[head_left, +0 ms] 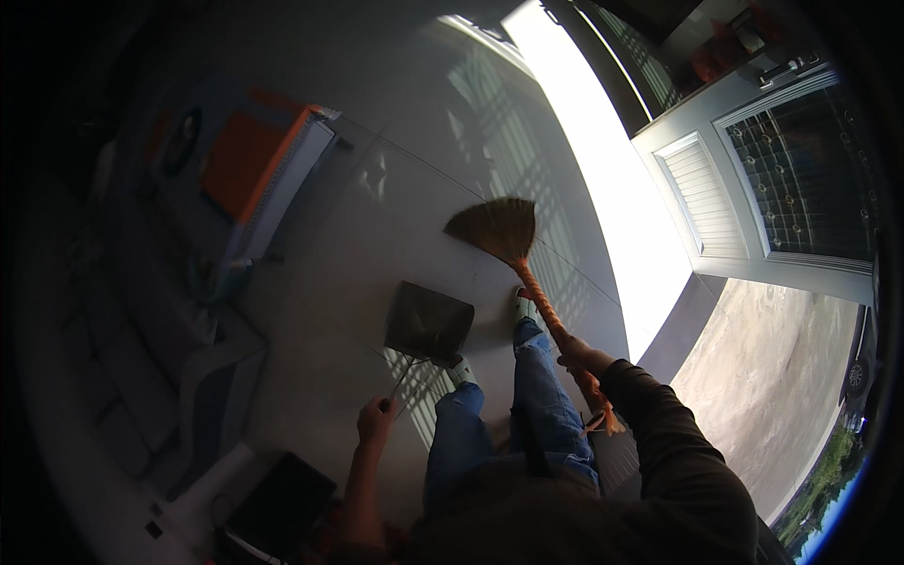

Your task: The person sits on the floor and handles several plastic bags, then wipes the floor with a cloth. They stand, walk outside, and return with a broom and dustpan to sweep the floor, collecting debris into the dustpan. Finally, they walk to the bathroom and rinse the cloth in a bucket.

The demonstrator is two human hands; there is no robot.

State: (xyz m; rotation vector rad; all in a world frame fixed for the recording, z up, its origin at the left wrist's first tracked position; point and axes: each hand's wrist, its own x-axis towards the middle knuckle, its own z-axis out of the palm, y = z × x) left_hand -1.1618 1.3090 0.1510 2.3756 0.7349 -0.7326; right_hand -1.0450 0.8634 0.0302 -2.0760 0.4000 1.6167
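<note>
My right hand (584, 359) is wrapped round the orange-bound handle of a straw broom (527, 268). The broom's fan-shaped bristles spread out over the grey tiled floor, ahead of my right foot. In my left hand (376, 420) is the end of the thin handle of a dark dustpan (428, 322). Its pan lies just ahead of my left foot, to the near left of the bristles and apart from them. Whether any sweepings lie in the pan is too dark to tell.
On the left stand a table with an orange cover (247, 165) and a grey sofa (221, 395). A black flat panel (281, 506) is at the lower left. To the right, a white door (697, 198) stands by a doorway onto sunlit ground (753, 377). Barred sunlight falls across the floor (330, 245).
</note>
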